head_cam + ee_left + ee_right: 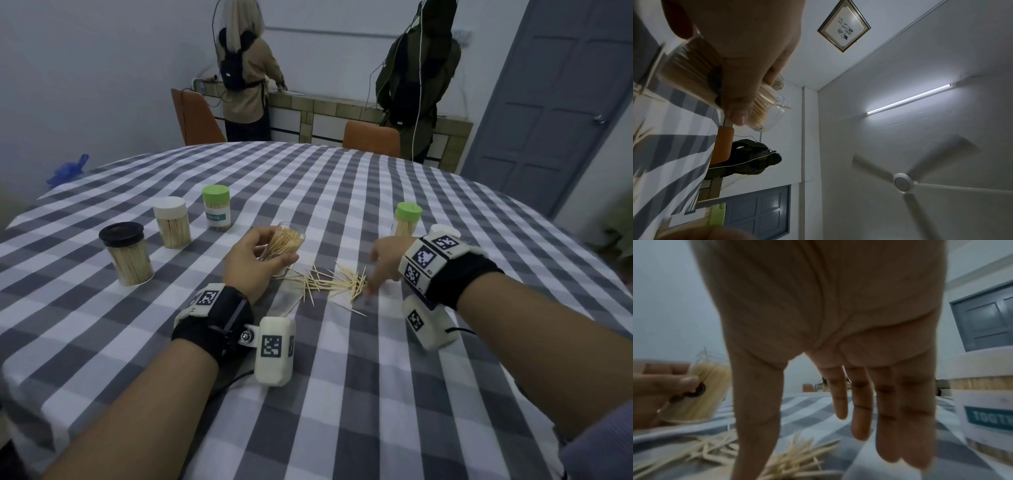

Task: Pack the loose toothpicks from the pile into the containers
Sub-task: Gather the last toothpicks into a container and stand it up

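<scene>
My left hand grips the tilted clear toothpick jar; the loose toothpick pile lies between my hands, under my right hand's spread fingers.

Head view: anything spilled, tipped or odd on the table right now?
Only the expected: loose toothpicks lie scattered between the hands. The left hand holds an open jar tilted, lidless. The capped jars stand upright.

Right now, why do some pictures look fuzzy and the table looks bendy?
Head view: the wide lens curves the checked table. Left wrist view: the left hand and its open container smear close up; the tube light glares. Right wrist view: the right hand and toothpick pile blur.
</scene>
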